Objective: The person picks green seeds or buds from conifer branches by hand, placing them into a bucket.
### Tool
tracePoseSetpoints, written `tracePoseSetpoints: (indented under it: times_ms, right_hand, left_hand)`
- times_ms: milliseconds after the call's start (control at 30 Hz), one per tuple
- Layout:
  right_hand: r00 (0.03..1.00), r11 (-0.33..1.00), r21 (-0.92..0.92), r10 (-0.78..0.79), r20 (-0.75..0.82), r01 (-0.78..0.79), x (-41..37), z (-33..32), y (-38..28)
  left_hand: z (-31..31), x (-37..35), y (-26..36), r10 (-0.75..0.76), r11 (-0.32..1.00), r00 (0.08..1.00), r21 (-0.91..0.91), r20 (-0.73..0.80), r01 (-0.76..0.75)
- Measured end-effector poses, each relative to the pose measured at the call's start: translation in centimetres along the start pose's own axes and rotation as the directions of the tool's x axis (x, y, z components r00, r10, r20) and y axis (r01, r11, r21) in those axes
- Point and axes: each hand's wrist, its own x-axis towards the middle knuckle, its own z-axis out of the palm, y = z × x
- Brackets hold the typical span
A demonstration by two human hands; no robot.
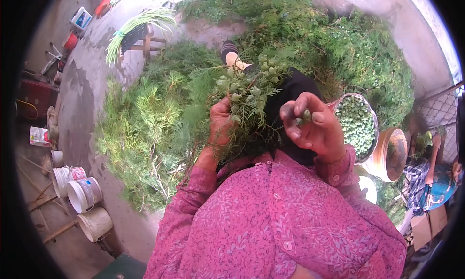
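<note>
My left hand point(220, 124) is closed round a green conifer branch point(249, 92) that bears pale green cones. To its right, my right hand point(310, 121) is raised with curled fingers, and small green cones point(303, 117) are held between the fingertips and thumb. The fingertips look dark and stained. Just right of this hand stands a bucket point(375, 121) full of small green cones. Part of the branch hides the palm of my left hand.
Cut conifer branches point(160, 114) are heaped on the left, with another heap point(368, 61) behind and right. A tan bucket point(385, 155) is beside the full one. White buckets point(83, 194) stand far left. Long green stalks point(140, 24) lie on a stool at the back.
</note>
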Motion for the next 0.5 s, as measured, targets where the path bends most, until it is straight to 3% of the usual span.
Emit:
tracePoseSetpoints:
  times_ms: [100,133,200,267,300,333,367,400,467,500]
  right_hand:
    - [0.982,0.978,-0.114,0.162,-0.098,-0.173,-0.4,-0.1,1.0]
    - [0.982,0.978,-0.115,0.163,-0.100,-0.174,-0.4,-0.2,1.6]
    - [0.958,0.918,-0.339,0.120,-0.260,-0.207,-0.2,-0.5,2.5]
    - [0.954,0.917,-0.349,0.089,-0.287,-0.191,0.1,-0.5,2.7]
    - [0.941,0.865,-0.458,0.044,-0.336,-0.204,0.4,-0.5,2.6]
    - [0.926,0.799,-0.560,-0.008,-0.378,-0.221,0.6,-0.6,2.6]
    - [0.925,0.590,-0.790,-0.185,-0.332,-0.165,1.1,-0.2,3.0]
    - [0.925,0.589,-0.791,-0.185,-0.332,-0.166,1.4,-0.1,3.3]
    - [0.947,0.256,-0.967,-0.308,-0.088,-0.006,1.8,-0.1,4.0]
    - [0.944,0.209,-0.978,-0.322,-0.067,0.002,2.1,0.4,4.0]
  left_hand:
    - [-1.2,0.1,-0.7,0.023,1.000,0.999,0.008,0.034,-0.023]
    - [-1.3,0.0,-0.8,0.022,1.000,0.999,0.006,0.034,-0.022]
    - [-0.7,0.0,-0.3,-0.062,0.998,0.997,0.012,-0.043,0.062]
    - [-0.7,0.0,-0.3,-0.023,1.000,0.999,0.002,-0.031,0.023]
    - [-0.8,-0.1,-0.4,0.014,1.000,1.000,-0.008,-0.018,-0.014]
    - [-0.9,-0.2,-0.4,0.013,1.000,1.000,-0.009,-0.018,-0.013]
    - [-1.0,-0.2,-0.5,0.011,1.000,1.000,-0.017,-0.003,-0.011]
    - [-1.1,-0.2,-0.5,0.010,1.000,1.000,-0.025,0.012,-0.010]
    - [-1.0,-0.3,-0.5,0.016,1.000,1.000,-0.018,0.009,-0.015]
    - [-0.9,-0.3,-0.5,0.020,1.000,1.000,-0.009,0.008,-0.020]
